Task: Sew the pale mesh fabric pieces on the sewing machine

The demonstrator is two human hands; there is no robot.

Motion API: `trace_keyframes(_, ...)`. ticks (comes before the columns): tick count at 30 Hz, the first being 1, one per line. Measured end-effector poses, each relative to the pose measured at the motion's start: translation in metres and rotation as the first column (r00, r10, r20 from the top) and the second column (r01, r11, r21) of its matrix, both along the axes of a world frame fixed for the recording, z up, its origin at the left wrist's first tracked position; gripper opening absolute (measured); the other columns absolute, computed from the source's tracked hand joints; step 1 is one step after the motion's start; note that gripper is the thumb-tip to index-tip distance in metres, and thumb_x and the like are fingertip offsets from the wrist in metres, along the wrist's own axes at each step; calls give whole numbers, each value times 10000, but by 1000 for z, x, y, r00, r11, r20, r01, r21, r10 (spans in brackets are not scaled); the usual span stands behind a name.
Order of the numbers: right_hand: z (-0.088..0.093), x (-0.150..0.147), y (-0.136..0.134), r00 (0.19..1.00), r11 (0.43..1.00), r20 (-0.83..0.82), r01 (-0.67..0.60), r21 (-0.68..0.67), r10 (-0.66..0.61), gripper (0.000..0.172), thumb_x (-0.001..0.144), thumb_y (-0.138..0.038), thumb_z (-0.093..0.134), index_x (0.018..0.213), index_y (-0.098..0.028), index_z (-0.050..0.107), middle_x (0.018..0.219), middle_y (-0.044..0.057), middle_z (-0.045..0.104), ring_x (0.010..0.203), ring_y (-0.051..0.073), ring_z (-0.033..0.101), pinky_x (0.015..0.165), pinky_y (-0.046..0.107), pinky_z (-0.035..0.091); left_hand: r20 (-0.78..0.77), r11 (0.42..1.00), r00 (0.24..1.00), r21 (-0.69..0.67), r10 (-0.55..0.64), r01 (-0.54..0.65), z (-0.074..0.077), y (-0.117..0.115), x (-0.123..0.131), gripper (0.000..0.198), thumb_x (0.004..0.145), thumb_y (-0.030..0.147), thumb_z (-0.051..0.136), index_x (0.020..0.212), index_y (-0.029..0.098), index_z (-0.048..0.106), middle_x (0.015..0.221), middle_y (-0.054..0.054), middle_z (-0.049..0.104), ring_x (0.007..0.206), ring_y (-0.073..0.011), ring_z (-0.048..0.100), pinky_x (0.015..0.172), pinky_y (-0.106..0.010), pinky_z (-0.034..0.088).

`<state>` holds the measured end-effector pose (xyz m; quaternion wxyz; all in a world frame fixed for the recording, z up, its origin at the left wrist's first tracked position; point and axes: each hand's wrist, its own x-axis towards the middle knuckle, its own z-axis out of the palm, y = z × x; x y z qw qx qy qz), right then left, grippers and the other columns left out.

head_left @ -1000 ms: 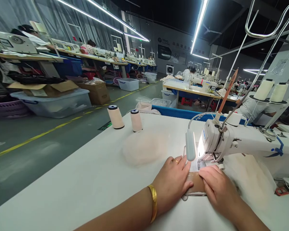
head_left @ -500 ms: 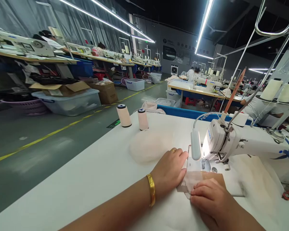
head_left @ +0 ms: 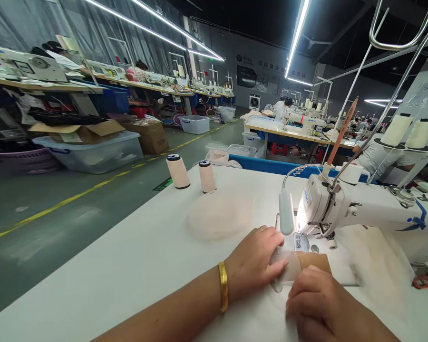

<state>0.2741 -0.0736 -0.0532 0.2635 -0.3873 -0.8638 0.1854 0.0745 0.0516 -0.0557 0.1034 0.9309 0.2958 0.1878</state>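
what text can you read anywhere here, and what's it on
"YING": wall sign at the far end of the hall; the characters beside it are too blurred to read.
Blue label on the near sewing machine: too slanted to read.
Blue mark on the far sewing machine: too small.
Orange strip: print too small.

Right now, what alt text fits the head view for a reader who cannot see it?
The left hand and right hand rest on a sheer fabric piece before a white sewing machine; two thread cones stand farther back on the white table.
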Motion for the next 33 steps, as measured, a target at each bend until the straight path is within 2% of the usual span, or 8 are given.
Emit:
trace_keyframes(4,0,1,1,1000,1000,-4,-13,-3,13,256,836,-79,544,969,-245,685,955,31,725,865,206,652,787,336,512,-21,999,1000,39,0,1,-3,-1,2,213,773,87,615,707,212,455,794,-14,553,749,-210,516,649,-325,382)
trace_keyframes(10,4,2,-1,997,998,-72,-39,-50,36,205,880,-117,573,958,-265,692,914,13,732,822,196,652,768,325,509,97,997,994,73,-45,38,-10,2,4,260,918,74,467,701,213,429,745,-15,540,692,-195,489,614,-314,368)
trace_keyframes(13,-4,6,-3,977,988,-156,139,-61,-147,95,964,-262,593,1044,-271,644,1019,34,694,891,212,633,807,334,533,203,993,975,100,-89,70,-9,-2,4,189,881,57,468,774,211,491,763,-12,561,710,-197,504,631,-307,394)
trace_keyframes(16,-14,9,0,898,919,-196,392,-49,-394,237,991,-418,625,1170,-269,580,1132,60,639,935,228,618,797,342,544,252,985,958,139,-139,107,-7,-9,4,184,863,41,455,836,213,515,800,-6,602,717,-192,514,697,-321,435)
trace_keyframes(19,-20,8,7,856,868,-155,494,-40,-494,253,1021,-450,601,1198,-271,579,1095,50,644,940,231,619,778,331,534,271,974,945,179,-183,138,-6,-14,5,193,908,52,430,840,218,500,835,0,642,707,-181,515,743,-332,452)
trace_keyframes(23,-22,5,13,866,872,-132,488,25,-481,245,1075,-330,469,864,-241,557,805,-4,585,736,181,572,669,285,469,302,964,931,228,-205,139,-5,-18,7,209,940,57,423,855,224,515,893,-8,682,749,-184,553,747,-320,466)
trace_keyframes(28,-22,3,14,864,870,-167,490,58,-475,235,1053,-303,480,834,-235,532,775,-13,559,704,170,544,637,271,432,355,939,908,329,-221,100,-4,-22,10,259,996,135,476,1175,246,627,1166,-56,719,928,-215,627,865,-356,498)
trace_keyframes(33,-23,2,13,861,871,-177,490,40,-476,256,1059,-305,462,821,-234,522,766,-15,536,698,166,525,640,273,420,383,930,894,357,-233,89,-6,-22,11,260,1009,139,495,1129,264,688,1183,-55,721,917,-209,639,849,-353,491)
